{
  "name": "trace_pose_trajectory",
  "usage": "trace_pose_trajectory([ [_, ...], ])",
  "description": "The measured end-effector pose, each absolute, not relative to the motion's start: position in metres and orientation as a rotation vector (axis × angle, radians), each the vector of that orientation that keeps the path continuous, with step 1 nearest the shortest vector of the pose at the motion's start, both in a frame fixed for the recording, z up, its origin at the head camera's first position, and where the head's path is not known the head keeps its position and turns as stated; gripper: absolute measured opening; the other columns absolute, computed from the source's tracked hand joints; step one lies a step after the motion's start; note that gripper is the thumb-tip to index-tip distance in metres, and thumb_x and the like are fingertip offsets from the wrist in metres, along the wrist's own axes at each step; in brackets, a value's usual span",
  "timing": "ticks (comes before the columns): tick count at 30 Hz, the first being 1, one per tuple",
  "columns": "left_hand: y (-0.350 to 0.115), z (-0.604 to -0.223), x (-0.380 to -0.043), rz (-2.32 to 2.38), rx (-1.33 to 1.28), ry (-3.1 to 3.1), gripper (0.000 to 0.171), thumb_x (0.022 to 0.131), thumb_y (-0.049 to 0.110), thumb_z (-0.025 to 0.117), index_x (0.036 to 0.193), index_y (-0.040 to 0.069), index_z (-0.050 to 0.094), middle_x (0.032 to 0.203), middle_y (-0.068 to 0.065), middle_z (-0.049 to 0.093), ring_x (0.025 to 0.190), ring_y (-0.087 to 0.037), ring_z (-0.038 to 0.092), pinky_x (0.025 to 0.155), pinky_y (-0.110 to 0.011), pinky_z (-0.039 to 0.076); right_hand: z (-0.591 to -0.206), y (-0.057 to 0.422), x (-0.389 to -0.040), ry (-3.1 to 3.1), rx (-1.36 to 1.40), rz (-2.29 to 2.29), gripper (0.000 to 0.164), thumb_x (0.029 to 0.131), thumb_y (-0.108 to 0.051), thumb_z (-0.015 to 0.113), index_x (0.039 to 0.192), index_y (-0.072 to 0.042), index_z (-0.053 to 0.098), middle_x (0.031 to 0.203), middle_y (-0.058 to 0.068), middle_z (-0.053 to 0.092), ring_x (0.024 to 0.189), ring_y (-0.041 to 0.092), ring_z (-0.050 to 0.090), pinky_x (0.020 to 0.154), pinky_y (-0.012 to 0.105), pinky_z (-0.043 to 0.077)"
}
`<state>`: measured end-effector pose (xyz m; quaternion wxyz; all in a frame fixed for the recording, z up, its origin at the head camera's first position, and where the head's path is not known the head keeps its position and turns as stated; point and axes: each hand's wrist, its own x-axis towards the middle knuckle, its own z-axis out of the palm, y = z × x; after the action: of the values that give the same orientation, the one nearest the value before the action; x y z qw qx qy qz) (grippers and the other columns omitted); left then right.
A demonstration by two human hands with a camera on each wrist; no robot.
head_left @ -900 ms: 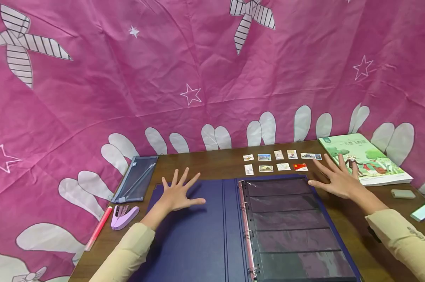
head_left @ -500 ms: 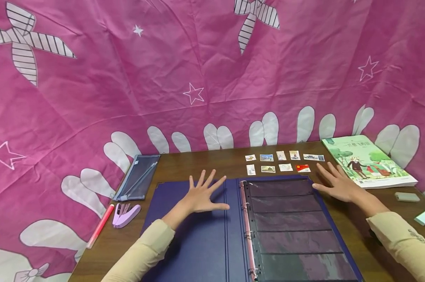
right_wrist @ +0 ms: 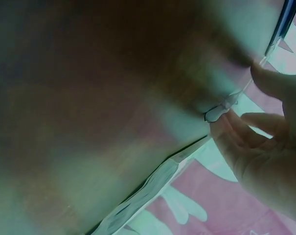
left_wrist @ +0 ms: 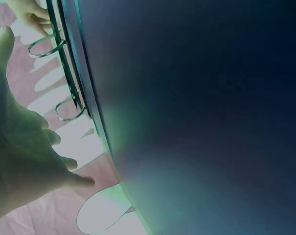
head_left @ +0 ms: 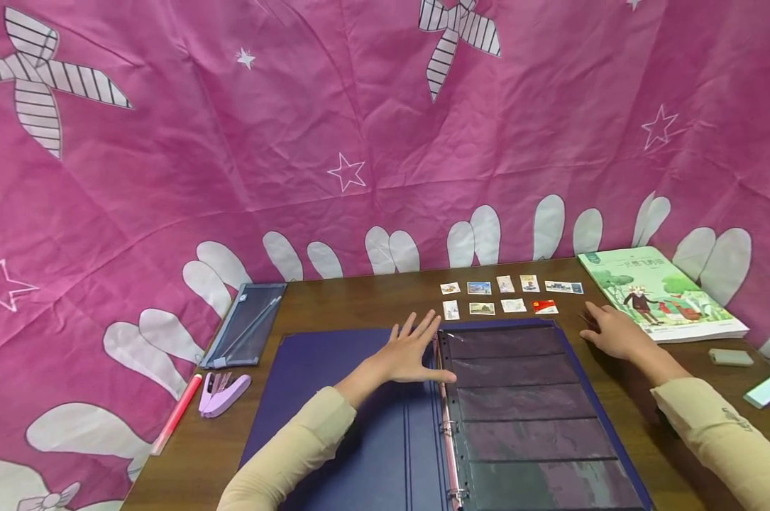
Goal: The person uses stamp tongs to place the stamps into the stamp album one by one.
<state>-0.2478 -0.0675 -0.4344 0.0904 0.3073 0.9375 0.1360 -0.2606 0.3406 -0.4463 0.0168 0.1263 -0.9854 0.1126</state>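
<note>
A blue ring binder [head_left: 333, 426] lies spread on the table, clear pocket pages [head_left: 531, 404] on its right side. My left hand [head_left: 407, 355] hovers at the upper end of the metal rings, fingers straight and thumb spread; the rings [left_wrist: 47, 46] show beyond the thumb in the left wrist view. My right hand [head_left: 617, 335] is low over the wood, between binder and green book, fingers bent downward. A gap parts its thumb from its fingertips in the right wrist view [right_wrist: 265, 117]; I cannot tell whether the thin dark shape at the fingertips is an object. Several small stamps [head_left: 512, 305] lie in two rows behind the binder.
A green picture book [head_left: 666, 294] sits at the back right, with a grey block [head_left: 731, 356] and a pale eraser-like block [head_left: 769, 389] nearby. On the left are a blue zip pouch [head_left: 244, 326], a lilac stapler-like tool [head_left: 225, 394] and a red pen [head_left: 177, 415]. A pink curtain [head_left: 385, 142] hangs behind.
My left hand has moved right, from the binder's left cover to the rings. My right hand has drawn its spread fingers in and lowered them beside the book.
</note>
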Motion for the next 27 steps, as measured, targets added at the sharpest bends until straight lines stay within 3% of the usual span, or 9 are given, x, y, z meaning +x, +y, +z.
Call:
trace_pose_trajectory([
  [6,-0.063,-0.443,-0.252,0.502,0.986,2.761,0.104,0.076,0.065,0.060,0.151,0.013,0.010,0.158,-0.003,0.016,0.143,-0.034,0.021,0.111,-0.056,0.023,-0.450,0.344,-0.265,-2.996,0.317,0.387,0.040,0.079,-0.010,0.065,0.106,0.019,0.056,0.091,0.034,0.062,0.087,0.050,0.058,0.074,0.053,0.046],
  [14,-0.057,-0.447,-0.254,0.538,1.026,2.795,0.097,0.076,0.064,0.061,0.147,0.007,0.025,0.146,-0.007,0.040,0.131,-0.025,0.040,0.105,-0.043,0.038,-0.451,0.344,-0.267,-2.973,0.269,0.548,0.026,0.078,-0.007,0.063,0.093,0.014,0.061,0.075,0.022,0.065,0.070,0.033,0.061,0.063,0.041,0.046],
  [27,-0.048,-0.449,-0.257,0.542,1.004,2.800,0.093,0.078,0.063,0.059,0.145,0.006,0.030,0.138,-0.007,0.040,0.117,-0.021,0.042,0.098,-0.037,0.042,-0.454,0.341,-0.270,-2.949,0.360,0.543,0.019,0.083,-0.003,0.055,0.094,0.013,0.056,0.078,0.019,0.059,0.071,0.027,0.055,0.067,0.044,0.044],
])
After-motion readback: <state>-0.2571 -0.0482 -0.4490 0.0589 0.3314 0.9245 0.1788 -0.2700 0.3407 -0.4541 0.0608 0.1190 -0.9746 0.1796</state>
